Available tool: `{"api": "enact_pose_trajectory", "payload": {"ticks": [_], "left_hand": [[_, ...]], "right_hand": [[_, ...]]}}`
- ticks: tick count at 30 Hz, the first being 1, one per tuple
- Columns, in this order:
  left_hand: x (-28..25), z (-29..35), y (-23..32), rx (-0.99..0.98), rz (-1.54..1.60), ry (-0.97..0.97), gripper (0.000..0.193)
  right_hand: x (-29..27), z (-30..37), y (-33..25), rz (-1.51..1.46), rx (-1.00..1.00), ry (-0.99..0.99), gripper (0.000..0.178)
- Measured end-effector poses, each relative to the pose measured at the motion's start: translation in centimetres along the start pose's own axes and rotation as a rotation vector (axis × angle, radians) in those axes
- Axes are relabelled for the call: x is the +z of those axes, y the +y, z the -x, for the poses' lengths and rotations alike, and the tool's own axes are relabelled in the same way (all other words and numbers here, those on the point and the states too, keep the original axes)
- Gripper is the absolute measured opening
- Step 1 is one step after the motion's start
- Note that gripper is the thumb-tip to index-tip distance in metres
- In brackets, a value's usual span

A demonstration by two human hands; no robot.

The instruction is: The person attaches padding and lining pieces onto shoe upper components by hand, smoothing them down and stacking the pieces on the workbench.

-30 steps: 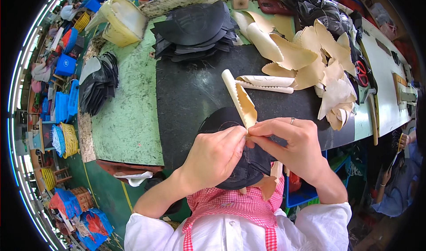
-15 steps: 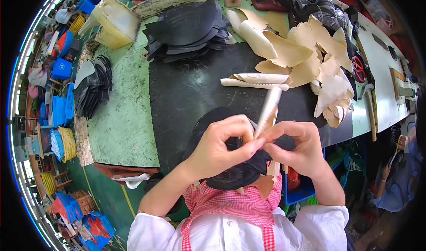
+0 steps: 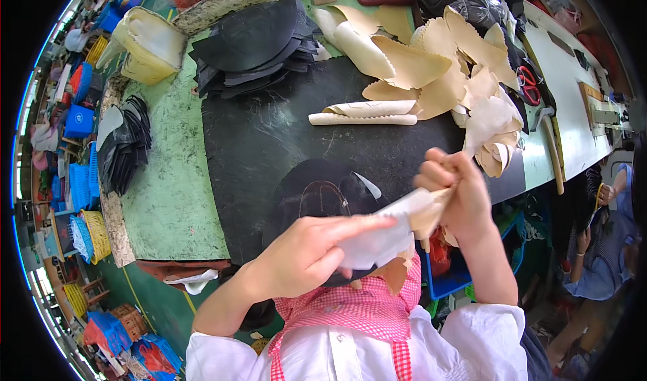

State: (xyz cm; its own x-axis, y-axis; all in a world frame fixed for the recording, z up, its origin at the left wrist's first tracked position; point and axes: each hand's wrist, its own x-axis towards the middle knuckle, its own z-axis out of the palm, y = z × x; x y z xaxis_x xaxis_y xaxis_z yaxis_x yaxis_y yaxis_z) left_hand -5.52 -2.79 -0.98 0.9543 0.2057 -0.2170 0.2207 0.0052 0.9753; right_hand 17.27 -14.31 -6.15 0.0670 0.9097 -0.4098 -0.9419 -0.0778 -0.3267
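A pale leather piece (image 3: 381, 236), whitish on one face and beige on the other, is stretched between my hands above the near edge of the table. My right hand (image 3: 461, 192) is a closed fist around its beige end. On the whitish end lies my left hand (image 3: 300, 256), its index finger stretched along the surface and its other fingers curled at the edge, holding it. Just beyond and beneath sit black curved pieces (image 3: 296, 192) with a stitched line, partly covered by my hands and the leather. More beige scraps (image 3: 394, 273) hang against my checked apron.
On the black mat (image 3: 269, 152) lie a rolled beige piece (image 3: 364, 113) and a heap of scalloped beige pieces (image 3: 418, 64). Black stacks (image 3: 253, 37) stand behind and at left (image 3: 125, 145). Red scissors (image 3: 529, 86), a hammer (image 3: 551, 145) and a plastic jug (image 3: 148, 47) flank them.
The rolled piece between my fingertips is now opened flat. My right hand has closed into a fist and risen; my left has moved lower, its index finger now stretched along the piece.
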Motion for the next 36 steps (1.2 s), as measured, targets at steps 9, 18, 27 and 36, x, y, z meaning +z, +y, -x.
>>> {"api": "enact_pose_trajectory", "payload": {"ticks": [9, 18, 27, 36], "left_hand": [[-1.6, 1.7, -1.3, -0.361, 0.567, -0.070, 0.068], [-1.0, 4.1, -3.9, -0.250, 1.201, -0.244, 0.081], [-3.3, 4.3, -3.6, -0.175, 0.420, 0.259, 0.072], [-4.5, 0.6, -4.1, -0.330, -0.144, 0.555, 0.028]], "right_hand": [[3.2, 5.3, -0.2, 2.082, -0.820, -0.148, 0.049], [4.2, 3.0, 3.4, 1.919, -1.198, -0.331, 0.029], [4.7, 0.8, 5.9, 1.425, -0.287, 0.052, 0.009], [5.6, -3.8, 5.7, 1.766, -0.405, 0.139, 0.021]]}}
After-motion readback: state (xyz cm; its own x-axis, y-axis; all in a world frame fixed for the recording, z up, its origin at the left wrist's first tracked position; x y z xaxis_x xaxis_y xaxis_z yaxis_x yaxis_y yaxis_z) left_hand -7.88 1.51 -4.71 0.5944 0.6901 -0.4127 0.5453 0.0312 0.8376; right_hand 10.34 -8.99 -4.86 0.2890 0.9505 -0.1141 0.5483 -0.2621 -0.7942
